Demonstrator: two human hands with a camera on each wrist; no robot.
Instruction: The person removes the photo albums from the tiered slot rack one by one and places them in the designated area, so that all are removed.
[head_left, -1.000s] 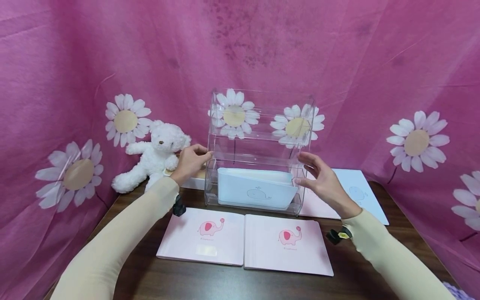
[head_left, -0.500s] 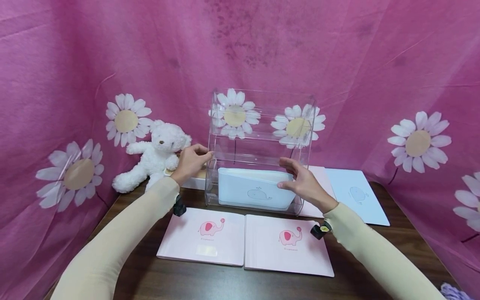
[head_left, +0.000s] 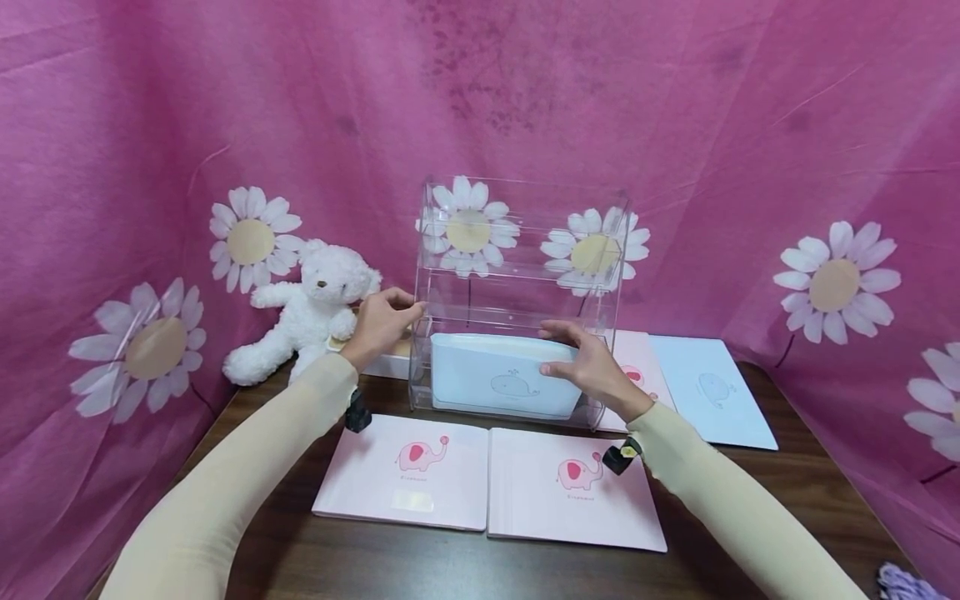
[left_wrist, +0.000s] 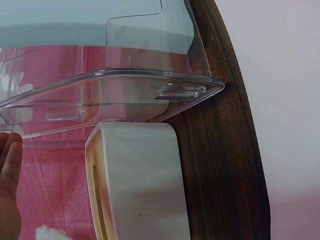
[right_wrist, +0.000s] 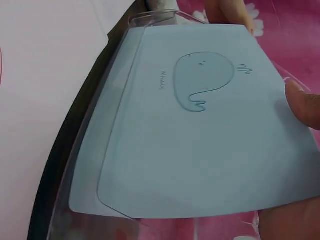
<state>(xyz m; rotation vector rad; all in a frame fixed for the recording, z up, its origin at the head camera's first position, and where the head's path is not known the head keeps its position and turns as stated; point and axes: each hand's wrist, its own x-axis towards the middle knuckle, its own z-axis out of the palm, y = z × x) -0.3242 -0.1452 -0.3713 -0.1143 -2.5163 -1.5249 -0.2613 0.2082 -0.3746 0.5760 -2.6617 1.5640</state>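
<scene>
A clear acrylic tiered rack stands on the table. My left hand pinches its left side edge; its fingers also show at the edge of the left wrist view. In the rack's lowest tier sit light blue books with a whale drawing, how many I cannot tell. At their upper right, my right hand holds them, thumb over the front and the other fingers behind, partly hidden. The right wrist view shows the front whale cover behind the rack's low clear lip.
Two pink elephant book piles lie side by side before the rack. A pink book and a blue whale book lie at right. A white teddy bear and a white box with a slotted wooden top are at left.
My right hand has moved left from the rack's right side onto the blue books. The books have shifted slightly left in the tier. The left hand has stayed at the rack's edge.
</scene>
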